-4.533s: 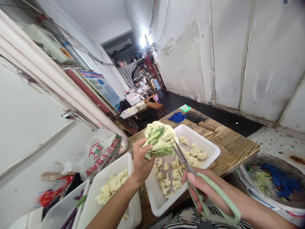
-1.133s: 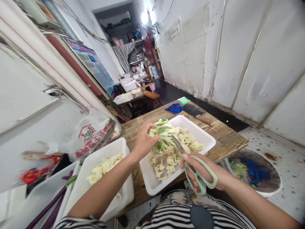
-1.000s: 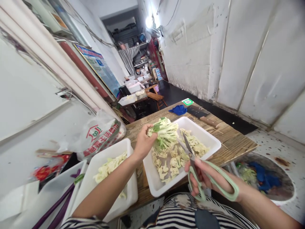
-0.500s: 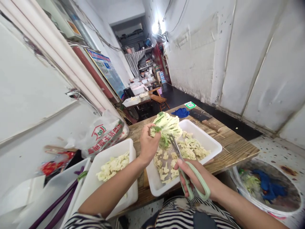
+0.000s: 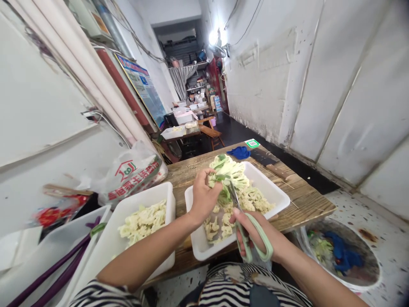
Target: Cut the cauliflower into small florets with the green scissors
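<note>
My left hand [image 5: 204, 192] grips a head of cauliflower [image 5: 234, 172] by its leafy stem side, held above the white tray [image 5: 191, 238]. In my right hand [image 5: 255, 232] is a pair of scissors [image 5: 263, 238] with pale green handles. Their blades point up and touch the underside of the cauliflower among its stalks; the tips are partly hidden there. Cut cauliflower florets [image 5: 255, 198] lie in the tray below, spread over its bottom.
To the left, a deeper white tub [image 5: 171, 200] holds more florets, beside a bin with long purple vegetables [image 5: 60, 273]. A cleaver [image 5: 268, 162], a blue cloth [image 5: 239, 152] and thin sticks lie on the wooden table [image 5: 306, 200]. A waste bucket [image 5: 373, 273] stands at right; a person [image 5: 192, 99] sits far back.
The view has shifted slightly. My left hand and the cauliflower have moved a little right relative to the tray, and the scissor blades reach further in among the stalks.
</note>
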Action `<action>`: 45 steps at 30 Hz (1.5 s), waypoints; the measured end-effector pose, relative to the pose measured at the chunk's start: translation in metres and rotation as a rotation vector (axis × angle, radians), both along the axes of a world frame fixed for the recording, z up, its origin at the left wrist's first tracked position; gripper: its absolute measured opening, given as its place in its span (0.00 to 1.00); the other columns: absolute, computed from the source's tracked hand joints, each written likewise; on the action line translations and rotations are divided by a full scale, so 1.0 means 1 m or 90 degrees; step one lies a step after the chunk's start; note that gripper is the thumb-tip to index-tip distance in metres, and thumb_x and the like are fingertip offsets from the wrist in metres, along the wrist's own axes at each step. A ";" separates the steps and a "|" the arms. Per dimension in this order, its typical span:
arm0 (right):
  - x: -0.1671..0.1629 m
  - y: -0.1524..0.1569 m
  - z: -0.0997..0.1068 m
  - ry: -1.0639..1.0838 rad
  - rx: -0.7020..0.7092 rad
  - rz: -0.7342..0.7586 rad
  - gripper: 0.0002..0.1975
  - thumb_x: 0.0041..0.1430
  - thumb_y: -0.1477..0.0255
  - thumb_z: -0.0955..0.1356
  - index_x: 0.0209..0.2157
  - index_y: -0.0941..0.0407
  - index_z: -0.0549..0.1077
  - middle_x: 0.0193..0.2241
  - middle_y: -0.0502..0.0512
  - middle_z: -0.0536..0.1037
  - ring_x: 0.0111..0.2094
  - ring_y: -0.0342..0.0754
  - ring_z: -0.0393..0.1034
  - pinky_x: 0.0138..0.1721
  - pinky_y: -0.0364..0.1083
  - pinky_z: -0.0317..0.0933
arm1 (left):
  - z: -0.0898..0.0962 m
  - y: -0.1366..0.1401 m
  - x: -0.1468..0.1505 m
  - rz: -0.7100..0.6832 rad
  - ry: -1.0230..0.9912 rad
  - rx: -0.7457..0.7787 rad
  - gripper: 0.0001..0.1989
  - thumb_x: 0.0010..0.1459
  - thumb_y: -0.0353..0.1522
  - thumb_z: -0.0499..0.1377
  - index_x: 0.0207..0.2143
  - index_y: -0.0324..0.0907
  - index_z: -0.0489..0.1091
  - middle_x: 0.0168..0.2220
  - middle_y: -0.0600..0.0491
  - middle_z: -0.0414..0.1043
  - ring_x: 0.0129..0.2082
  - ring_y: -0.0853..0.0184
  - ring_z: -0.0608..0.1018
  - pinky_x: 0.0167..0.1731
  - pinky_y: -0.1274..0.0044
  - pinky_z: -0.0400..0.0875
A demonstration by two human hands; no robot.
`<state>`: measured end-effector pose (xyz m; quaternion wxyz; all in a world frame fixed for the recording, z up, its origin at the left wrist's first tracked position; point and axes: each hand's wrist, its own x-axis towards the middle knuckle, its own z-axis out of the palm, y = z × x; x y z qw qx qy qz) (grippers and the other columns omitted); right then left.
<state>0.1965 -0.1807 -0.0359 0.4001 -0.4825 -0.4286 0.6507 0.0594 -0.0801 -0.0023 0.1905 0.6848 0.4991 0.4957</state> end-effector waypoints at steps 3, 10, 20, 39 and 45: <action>0.006 -0.001 0.002 -0.009 0.010 0.018 0.28 0.55 0.43 0.62 0.31 0.56 0.67 0.13 0.42 0.66 0.12 0.41 0.62 0.14 0.40 0.59 | 0.000 -0.006 0.001 -0.001 0.018 0.003 0.13 0.45 0.27 0.56 0.37 0.43 0.67 0.35 0.55 0.68 0.37 0.66 0.71 0.40 0.74 0.66; 0.011 0.000 0.008 -0.028 0.005 -0.003 0.25 0.57 0.48 0.64 0.25 0.56 0.68 0.09 0.43 0.64 0.08 0.40 0.59 0.10 0.38 0.54 | -0.003 -0.009 0.003 -0.011 0.031 -0.017 0.13 0.44 0.27 0.56 0.36 0.43 0.67 0.33 0.55 0.68 0.35 0.66 0.71 0.39 0.74 0.66; 0.014 0.001 0.004 0.112 -0.047 0.038 0.25 0.56 0.46 0.64 0.30 0.56 0.69 0.12 0.43 0.65 0.12 0.41 0.61 0.15 0.42 0.66 | -0.007 0.011 -0.012 -0.053 -0.017 -0.054 0.12 0.46 0.29 0.56 0.36 0.44 0.66 0.32 0.57 0.68 0.32 0.68 0.71 0.35 0.76 0.66; 0.023 -0.008 0.017 -0.080 0.077 0.130 0.30 0.56 0.41 0.59 0.28 0.56 0.66 0.14 0.45 0.66 0.14 0.42 0.64 0.16 0.39 0.58 | -0.012 0.025 -0.053 -0.100 0.046 0.075 0.11 0.51 0.34 0.59 0.38 0.43 0.67 0.44 0.51 0.70 0.46 0.62 0.73 0.47 0.71 0.66; 0.019 -0.003 0.019 -0.113 0.125 0.130 0.29 0.60 0.45 0.59 0.22 0.56 0.61 0.14 0.46 0.65 0.15 0.41 0.64 0.16 0.38 0.58 | -0.013 0.023 -0.055 -0.136 0.023 0.105 0.10 0.53 0.36 0.59 0.38 0.44 0.66 0.46 0.48 0.70 0.52 0.58 0.71 0.54 0.64 0.62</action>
